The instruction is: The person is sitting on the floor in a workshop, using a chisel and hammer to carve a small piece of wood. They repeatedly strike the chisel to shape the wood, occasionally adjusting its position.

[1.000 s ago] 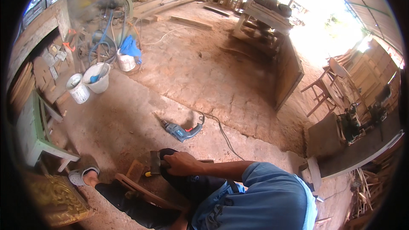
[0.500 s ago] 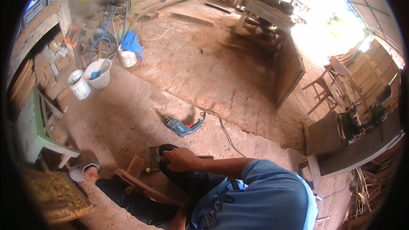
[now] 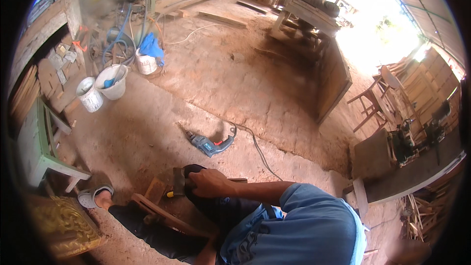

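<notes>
My right hand (image 3: pixel 208 183) is closed near my bent knee. It seems to grip a tool with a broad, flat dark grey blade (image 3: pixel 179 181); the handle is hidden by my fingers and knee. A curved brown wooden piece (image 3: pixel 164 214) lies slantwise between my legs, beside a wooden block (image 3: pixel 156 190) and a small yellow-ended object (image 3: pixel 170 194). Of my left arm only a bit of forearm (image 3: pixel 207 252) shows at the lower edge; that hand's fingers are hidden near the wooden piece's lower end. On the floor beyond my knee lies a blue-grey power drill (image 3: pixel 210 145).
The drill's cord (image 3: pixel 260 154) trails toward my right arm. At left stand a white bucket (image 3: pixel 90 95), a white basin (image 3: pixel 112 82) and a green-white wooden frame (image 3: pixel 41 152). A gilded carved piece (image 3: pixel 64 225) sits lower left. At right are a stool (image 3: pixel 371 100) and a machine bench (image 3: pixel 417 176).
The picture has shifted very slightly. My right hand stays in the same place by the knee, and the drill and wooden piece lie as before.
</notes>
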`<state>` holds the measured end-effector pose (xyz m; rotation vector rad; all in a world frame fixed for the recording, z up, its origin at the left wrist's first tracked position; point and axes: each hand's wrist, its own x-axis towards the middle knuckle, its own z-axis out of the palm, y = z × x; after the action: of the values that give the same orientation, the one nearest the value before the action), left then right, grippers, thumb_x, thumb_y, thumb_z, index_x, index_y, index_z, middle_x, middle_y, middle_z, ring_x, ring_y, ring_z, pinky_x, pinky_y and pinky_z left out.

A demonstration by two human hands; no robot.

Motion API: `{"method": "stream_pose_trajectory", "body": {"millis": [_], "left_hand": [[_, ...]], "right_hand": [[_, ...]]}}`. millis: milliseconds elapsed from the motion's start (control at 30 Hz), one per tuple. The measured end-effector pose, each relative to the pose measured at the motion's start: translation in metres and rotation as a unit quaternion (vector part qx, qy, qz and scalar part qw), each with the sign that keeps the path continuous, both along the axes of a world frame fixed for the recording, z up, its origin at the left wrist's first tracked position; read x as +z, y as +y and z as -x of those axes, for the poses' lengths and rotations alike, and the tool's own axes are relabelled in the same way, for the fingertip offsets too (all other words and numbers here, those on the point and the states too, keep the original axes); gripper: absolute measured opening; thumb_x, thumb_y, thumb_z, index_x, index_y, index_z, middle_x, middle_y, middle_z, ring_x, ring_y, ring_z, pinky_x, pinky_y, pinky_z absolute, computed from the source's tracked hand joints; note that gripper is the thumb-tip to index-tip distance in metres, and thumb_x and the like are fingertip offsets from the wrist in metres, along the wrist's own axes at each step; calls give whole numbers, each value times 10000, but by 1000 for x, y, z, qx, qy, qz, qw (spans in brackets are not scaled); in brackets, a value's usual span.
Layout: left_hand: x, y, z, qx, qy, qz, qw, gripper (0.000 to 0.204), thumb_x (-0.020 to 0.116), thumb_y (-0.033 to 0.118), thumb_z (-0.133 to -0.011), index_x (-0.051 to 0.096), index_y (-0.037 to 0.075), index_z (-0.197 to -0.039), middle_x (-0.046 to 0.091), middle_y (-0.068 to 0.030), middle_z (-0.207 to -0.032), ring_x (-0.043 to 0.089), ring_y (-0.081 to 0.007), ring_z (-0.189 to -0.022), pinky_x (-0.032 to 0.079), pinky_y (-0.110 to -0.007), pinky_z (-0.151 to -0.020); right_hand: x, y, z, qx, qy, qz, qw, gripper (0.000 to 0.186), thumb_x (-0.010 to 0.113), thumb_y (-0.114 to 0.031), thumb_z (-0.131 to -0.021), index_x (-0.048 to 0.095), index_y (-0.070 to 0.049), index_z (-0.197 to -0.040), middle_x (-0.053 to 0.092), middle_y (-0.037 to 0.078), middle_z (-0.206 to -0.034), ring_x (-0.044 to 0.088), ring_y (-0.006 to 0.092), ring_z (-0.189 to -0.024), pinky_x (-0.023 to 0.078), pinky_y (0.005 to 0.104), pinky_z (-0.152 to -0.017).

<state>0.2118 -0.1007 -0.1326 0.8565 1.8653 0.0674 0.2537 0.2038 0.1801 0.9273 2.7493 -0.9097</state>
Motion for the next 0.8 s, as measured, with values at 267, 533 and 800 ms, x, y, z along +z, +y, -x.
{"method": "stream_pose_trajectory", "body": {"millis": [267, 533, 800], "left_hand": [[0, -3, 2, -4, 0, -4, 1000, 398, 626, 424, -938, 690, 45, -1037, 697, -212, -933, 693, -355, -874, 542, -492, -766], [-1, -6, 0, -6, 1, -5, 1000, 408, 626, 436, -937, 688, 44, -1036, 695, -210, -924, 694, -349, -864, 542, -490, -758], [1, -5, 0, -4, 2, -7, 1000, 419, 627, 447, -937, 686, 44, -1034, 694, -209, -914, 695, -342, -855, 543, -487, -750]], "right_hand": [[-1, 0, 1, -5, 5, 1, 1000, 296, 664, -263, -827, 658, -28, -1008, 697, 247, -829, 687, 447, -820, 542, 537, -740], [0, 2, -2, -15, -5, 6, 1000, 278, 664, -218, -795, 680, -12, -982, 709, 246, -852, 701, 433, -838, 557, 526, -750], [-3, 4, -1, 7, -10, -8, 1000, 302, 657, -260, -827, 661, -28, -1021, 697, 241, -821, 690, 442, -812, 545, 533, -734]]}}
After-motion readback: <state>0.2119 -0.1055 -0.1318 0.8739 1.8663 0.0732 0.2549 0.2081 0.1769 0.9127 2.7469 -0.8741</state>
